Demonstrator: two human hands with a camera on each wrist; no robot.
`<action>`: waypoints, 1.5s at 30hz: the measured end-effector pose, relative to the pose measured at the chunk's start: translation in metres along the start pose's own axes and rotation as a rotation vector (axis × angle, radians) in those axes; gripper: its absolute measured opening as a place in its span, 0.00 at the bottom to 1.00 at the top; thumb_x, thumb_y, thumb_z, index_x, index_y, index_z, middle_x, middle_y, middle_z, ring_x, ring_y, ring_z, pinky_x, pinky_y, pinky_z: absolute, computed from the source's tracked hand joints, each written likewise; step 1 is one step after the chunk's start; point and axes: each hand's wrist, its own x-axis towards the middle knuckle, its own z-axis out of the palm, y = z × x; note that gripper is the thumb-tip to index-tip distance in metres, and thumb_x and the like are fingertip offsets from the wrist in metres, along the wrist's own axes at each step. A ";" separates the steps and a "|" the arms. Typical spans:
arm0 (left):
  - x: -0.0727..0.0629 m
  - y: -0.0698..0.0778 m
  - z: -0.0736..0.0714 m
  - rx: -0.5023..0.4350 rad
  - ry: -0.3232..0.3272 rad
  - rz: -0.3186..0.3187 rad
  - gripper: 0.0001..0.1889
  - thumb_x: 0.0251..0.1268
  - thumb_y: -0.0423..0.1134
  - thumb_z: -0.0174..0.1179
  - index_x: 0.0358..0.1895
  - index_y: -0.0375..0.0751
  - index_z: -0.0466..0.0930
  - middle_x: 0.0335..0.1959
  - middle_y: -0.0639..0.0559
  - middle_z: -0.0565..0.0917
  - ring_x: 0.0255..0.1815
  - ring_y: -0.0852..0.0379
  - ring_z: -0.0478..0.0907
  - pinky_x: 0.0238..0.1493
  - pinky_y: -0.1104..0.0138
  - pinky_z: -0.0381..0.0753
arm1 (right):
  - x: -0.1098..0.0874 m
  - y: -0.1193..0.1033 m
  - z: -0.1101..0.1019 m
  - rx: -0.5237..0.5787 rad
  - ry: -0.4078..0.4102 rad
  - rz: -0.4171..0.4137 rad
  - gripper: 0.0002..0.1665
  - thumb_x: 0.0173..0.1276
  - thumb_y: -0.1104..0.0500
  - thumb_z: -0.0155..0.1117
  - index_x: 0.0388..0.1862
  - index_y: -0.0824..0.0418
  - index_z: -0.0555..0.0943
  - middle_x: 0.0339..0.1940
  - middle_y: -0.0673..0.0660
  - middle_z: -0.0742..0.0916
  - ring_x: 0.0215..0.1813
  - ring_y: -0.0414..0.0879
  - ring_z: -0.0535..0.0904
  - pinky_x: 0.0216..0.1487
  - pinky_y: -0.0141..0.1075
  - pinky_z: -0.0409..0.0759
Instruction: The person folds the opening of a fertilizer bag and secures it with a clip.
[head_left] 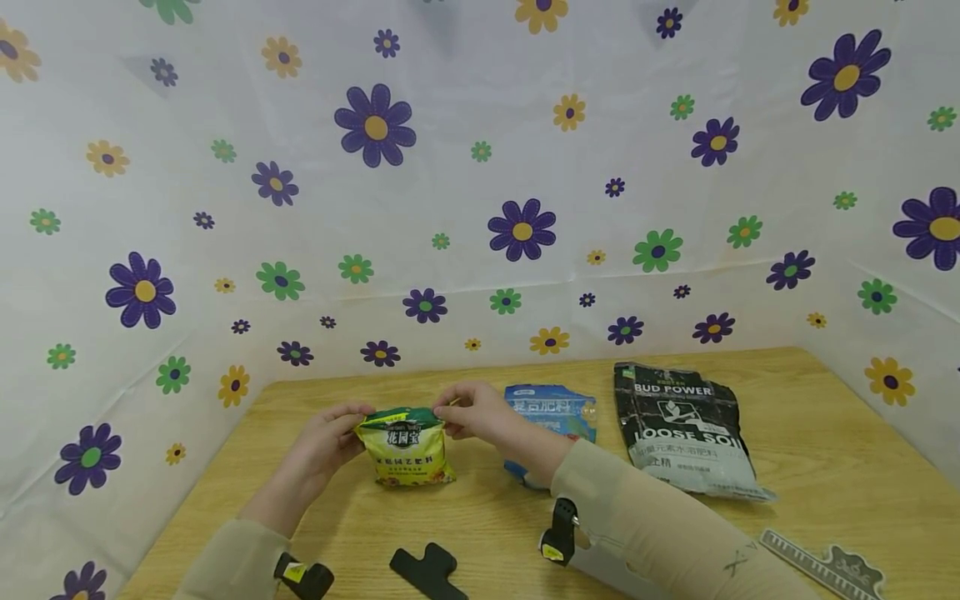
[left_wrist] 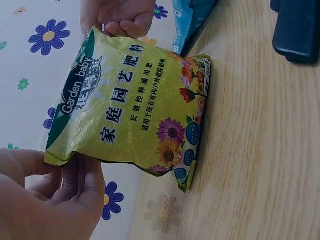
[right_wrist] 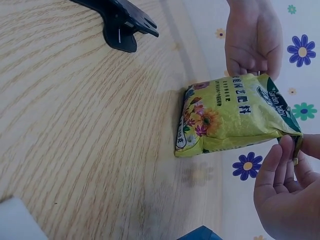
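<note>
A yellow and green fertilizer bag (head_left: pixel 408 458) stands upright on the table, its printed front facing me. My left hand (head_left: pixel 327 442) pinches its upper left corner between thumb and fingers. At the opposite upper corner, my right hand (head_left: pixel 480 410) pinches the green top edge. In the left wrist view the left hand (left_wrist: pixel 55 195) has its thumb on the front of the bag (left_wrist: pixel 125 105) and its fingers behind. The right wrist view shows the right hand (right_wrist: pixel 287 185) gripping a folded corner of the bag (right_wrist: pixel 225 115).
Behind my right forearm lies a blue bag (head_left: pixel 551 408). A black and grey soil bag (head_left: pixel 686 433) lies farther right. Near the front edge are a black clip (head_left: pixel 427 571) and, at right, a pale ruler (head_left: pixel 821 567). A flower-print curtain (head_left: pixel 465 192) surrounds the table.
</note>
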 end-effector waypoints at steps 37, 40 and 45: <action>-0.001 -0.005 -0.004 -0.032 -0.038 0.011 0.16 0.87 0.37 0.49 0.44 0.52 0.88 0.48 0.60 0.81 0.47 0.65 0.81 0.51 0.76 0.86 | 0.000 0.005 0.001 0.022 -0.003 0.003 0.11 0.80 0.61 0.65 0.52 0.68 0.86 0.33 0.52 0.84 0.36 0.45 0.82 0.45 0.38 0.91; -0.001 -0.005 -0.004 -0.030 -0.036 0.008 0.16 0.87 0.37 0.49 0.44 0.52 0.88 0.48 0.60 0.82 0.47 0.65 0.81 0.51 0.76 0.86 | 0.001 0.006 0.001 0.031 -0.002 0.006 0.10 0.79 0.61 0.66 0.51 0.68 0.86 0.34 0.52 0.84 0.37 0.46 0.83 0.47 0.39 0.91; -0.001 -0.005 -0.004 -0.021 -0.039 0.013 0.15 0.88 0.39 0.49 0.46 0.51 0.88 0.47 0.60 0.82 0.47 0.65 0.81 0.50 0.75 0.86 | 0.001 0.007 0.001 0.029 -0.006 0.002 0.11 0.79 0.61 0.67 0.51 0.67 0.86 0.33 0.52 0.84 0.35 0.43 0.82 0.45 0.37 0.91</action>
